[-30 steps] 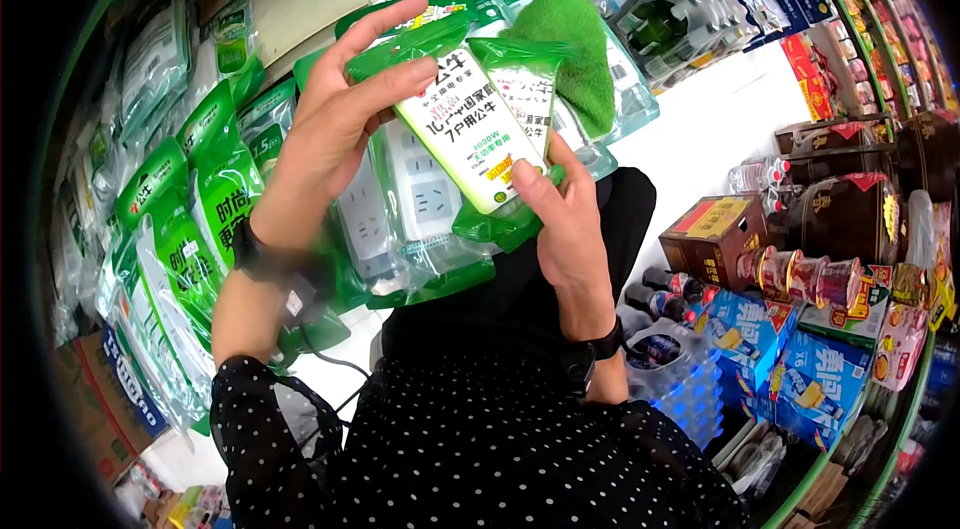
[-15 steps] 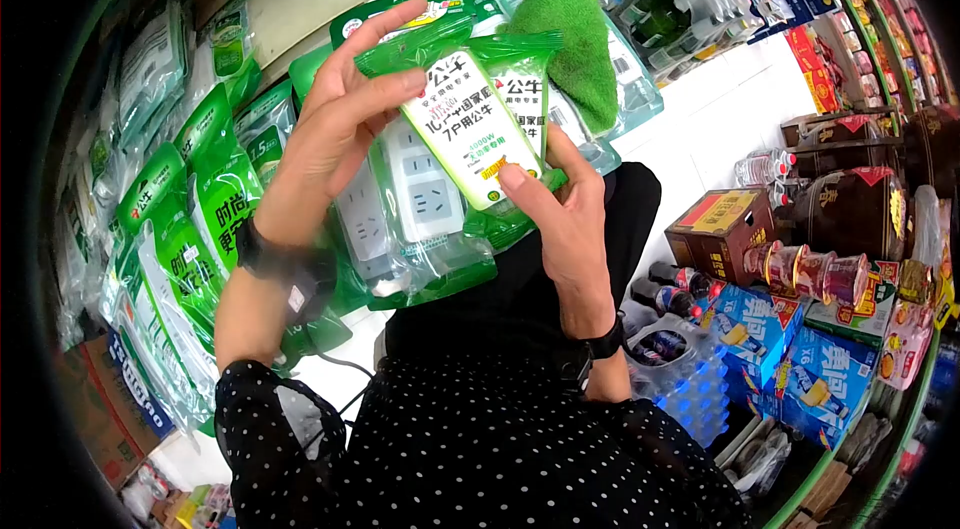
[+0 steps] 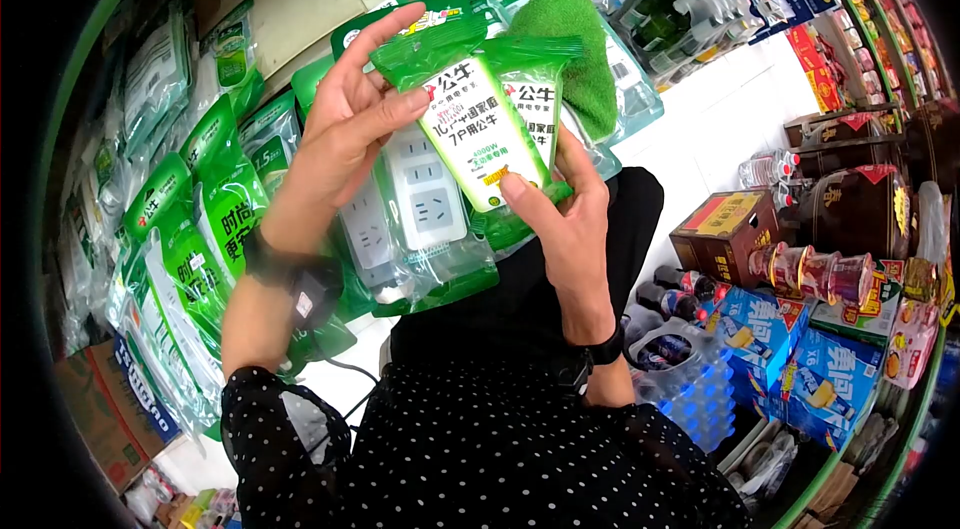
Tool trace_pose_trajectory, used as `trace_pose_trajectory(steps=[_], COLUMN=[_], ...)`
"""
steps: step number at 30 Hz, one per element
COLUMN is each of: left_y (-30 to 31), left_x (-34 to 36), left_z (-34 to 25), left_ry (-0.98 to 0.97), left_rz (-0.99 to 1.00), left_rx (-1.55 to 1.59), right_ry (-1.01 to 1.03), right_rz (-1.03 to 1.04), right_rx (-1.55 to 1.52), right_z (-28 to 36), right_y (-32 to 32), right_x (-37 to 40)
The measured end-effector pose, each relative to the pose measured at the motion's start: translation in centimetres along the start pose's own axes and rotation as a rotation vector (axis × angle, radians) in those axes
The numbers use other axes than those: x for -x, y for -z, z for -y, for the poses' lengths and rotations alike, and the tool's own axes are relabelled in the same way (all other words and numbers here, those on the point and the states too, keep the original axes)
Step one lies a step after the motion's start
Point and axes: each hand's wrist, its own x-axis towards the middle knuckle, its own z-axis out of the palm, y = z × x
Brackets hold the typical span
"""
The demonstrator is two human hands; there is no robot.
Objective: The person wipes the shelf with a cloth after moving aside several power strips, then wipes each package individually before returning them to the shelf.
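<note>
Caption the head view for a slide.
Left hand and right hand hold two green-and-white packets over packaged power strips.

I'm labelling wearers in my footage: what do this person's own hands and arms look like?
The left hand and right hand wear no gloves. Dark wristbands circle both wrists, the left one blurred. The black sleeves have small white dots and stop short of the wrists.

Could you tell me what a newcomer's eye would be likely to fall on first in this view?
Probably the two small green-and-white packets in the middle, held between the left hand and the right hand. Next might come the fuzzy green cloth just beyond them, lying on packaged power strips. At the lower right, the bright blue boxes stand out against the white floor.
</note>
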Motion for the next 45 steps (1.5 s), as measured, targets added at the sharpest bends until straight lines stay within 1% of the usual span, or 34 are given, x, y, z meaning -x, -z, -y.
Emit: trace_pose_trajectory(steps=[1, 4, 7, 8, 10, 11, 12, 14, 15, 21, 24, 27, 30, 31, 33, 34, 35, 36, 37, 38, 40, 41, 44, 45], left_y=[0.1, 0.4, 2.3, 2.4, 2.7, 2.7, 2.9, 3.1, 3.1, 2.4, 3.4, 3.7, 3.7, 4.2, 3.8, 3.6, 3.6, 2.9, 1.8, 1.1, 2.2, 2.8, 2.0, 2.0], left_x=[0.0, -0.5, -1.0, -0.5, -0.7, -0.6, -0.6, -0.4, -0.3, -0.2, -0.5, -0.5, -0.1, -0.4, -0.6, -0.5, -0.4, -0.7, -1.1, -1.3, -1.2, -1.2, -1.2, -1.3], left_z=[0.1, 0.8, 1.0, 0.8, 1.3, 1.1, 1.5, 1.5, 1.6, 0.8, 2.0, 2.3, 1.9, 2.3, 2.1, 1.7, 1.2, 0.9, 0.8, 0.8, 1.7, 2.1, 1.6, 1.8], left_ry=[0.008, 0.059, 0.163, 0.183, 0.231, 0.255, 0.274, 0.276, 0.284, 0.319, 0.300, 0.253, 0.177, 0.165, 0.174, 0.174, 0.219, 0.156, 0.093, 0.030, -0.021, -0.054, -0.106, -0.118], left_rz=[-0.006, -0.095, -0.197, -0.004, -0.007, -0.104, -0.052, -0.090, -0.065, -0.047, 0.062, 0.069, -0.086, -0.071, -0.176, -0.229, -0.248, -0.343, -0.436, -0.527, -0.503, -0.501, -0.483, -0.467], left_rx=[0.002, 0.262, 0.665, 0.853, 1.294, 1.389, 1.568, 1.561, 1.608, 1.588, 1.681, 1.583, 1.211, 1.084, 0.869, 0.755, 0.554, 0.422, 0.289, 0.154, 0.020, -0.061, -0.270, -0.351], right_ry=[-0.002, -0.029, -0.067, -0.056, -0.131, -0.131, -0.162, -0.220, -0.219, -0.209, -0.188, -0.130, -0.094, -0.066, -0.016, 0.078, 0.172, 0.265, 0.327, 0.289, 0.213, 0.135, 0.428, 0.452], right_rz=[0.010, -0.009, 0.037, 0.021, 0.034, 0.014, -0.004, -0.005, -0.002, -0.015, -0.013, -0.011, 0.002, 0.003, -0.003, -0.006, -0.007, -0.007, -0.014, -0.023, -0.037, -0.040, -0.066, -0.058], right_rx=[0.016, -0.207, -0.286, -0.294, -0.282, -0.246, -0.243, -0.272, -0.273, -0.236, -0.206, -0.156, -0.045, 0.019, 0.195, 0.320, 0.442, 0.563, 0.601, 0.589, 0.564, 0.534, 0.877, 0.859], right_z=[-0.1, -0.8, -0.6, -1.2, -0.3, -0.6, -0.6, -0.9, -1.1, -1.6, -1.5, -1.7, -1.6, -1.8, -2.2, -2.1, -2.0, -1.9, -2.4, -2.4, -2.2, -1.7, -2.6, -3.0], right_y=[0.1, 0.1, 0.1, 0.2, -0.1, -0.3, -0.4, -0.2, -0.2, 0.1, 0.1, 0.1, 0.6, 0.8, 1.6, 1.8, 1.8, 1.8, 1.9, 1.8, 1.6, 1.4, 1.9, 2.0], right_x=[0.0, 0.0, 0.1, 0.1, 0.0, 0.0, 0.0, 0.1, 0.1, 0.0, -0.1, -0.3, -0.5, -0.7, -1.5, -2.0, -2.5, -3.1, -3.6, -3.9, -4.4, -4.6, -5.6, -5.8])
